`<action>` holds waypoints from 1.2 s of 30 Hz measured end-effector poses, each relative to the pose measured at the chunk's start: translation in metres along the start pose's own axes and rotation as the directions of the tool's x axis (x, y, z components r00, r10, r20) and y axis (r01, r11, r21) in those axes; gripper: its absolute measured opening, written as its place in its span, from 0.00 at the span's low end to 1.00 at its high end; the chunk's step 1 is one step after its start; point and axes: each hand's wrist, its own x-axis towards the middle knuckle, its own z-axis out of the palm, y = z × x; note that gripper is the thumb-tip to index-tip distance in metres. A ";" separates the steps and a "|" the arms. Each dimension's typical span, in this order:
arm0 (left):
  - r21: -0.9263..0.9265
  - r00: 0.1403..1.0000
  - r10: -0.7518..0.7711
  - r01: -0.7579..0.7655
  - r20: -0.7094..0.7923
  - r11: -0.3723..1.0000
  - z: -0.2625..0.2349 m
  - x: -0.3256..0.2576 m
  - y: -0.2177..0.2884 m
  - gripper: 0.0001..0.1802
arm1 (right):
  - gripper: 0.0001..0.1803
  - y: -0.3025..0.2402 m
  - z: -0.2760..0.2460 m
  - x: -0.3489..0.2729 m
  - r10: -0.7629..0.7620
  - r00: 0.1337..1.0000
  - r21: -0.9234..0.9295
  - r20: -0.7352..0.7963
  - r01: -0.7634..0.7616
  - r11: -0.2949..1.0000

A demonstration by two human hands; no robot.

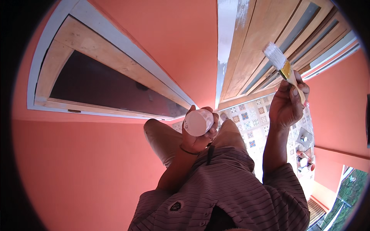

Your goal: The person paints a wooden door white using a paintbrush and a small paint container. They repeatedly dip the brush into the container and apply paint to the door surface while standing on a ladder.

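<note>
In front of my body, my left hand (196,140) wraps round a small clear plastic cup (197,123) with white paint in it. Raised at the right, my right hand (288,101) grips a paintbrush (285,68) by its pale wooden handle. The brush has a gold-coloured ferrule, and its bristles are coated white and point up and to the left. Behind the brush stands a wooden door (266,34) with narrow glass strips. Along that door's left side runs a frame post (227,34) with patchy white paint. The bristles appear apart from any surface, though depth is hard to judge.
A wooden window (92,73) with dark glass and a pale frame fills the left. Salmon-coloured walls (169,34) surround me. Several paint containers (303,161) stand on the patterned tile floor (250,121) at the right. Greenery (352,184) shows through an opening at lower right.
</note>
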 end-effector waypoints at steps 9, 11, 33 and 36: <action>0.076 0.965 0.131 -0.116 -0.229 0.990 -0.060 -0.093 -0.002 0.34 | 0.11 0.069 0.049 0.111 -0.577 0.802 -0.565 0.159 0.553 0.613; 0.097 0.943 0.175 -0.153 -0.282 0.983 -0.068 -0.109 -0.003 0.35 | 0.11 0.084 0.062 0.134 -0.647 0.741 -0.545 0.179 0.622 0.562; 0.050 0.906 0.190 -0.184 -0.378 0.982 -0.086 -0.119 -0.008 0.37 | 0.12 0.106 0.061 0.250 -0.705 0.578 -0.045 0.411 0.785 0.618; 0.086 0.901 0.203 -0.184 -0.383 0.979 -0.083 -0.115 -0.010 0.37 | 0.10 0.114 0.068 0.275 -0.698 0.538 0.093 0.473 0.757 0.646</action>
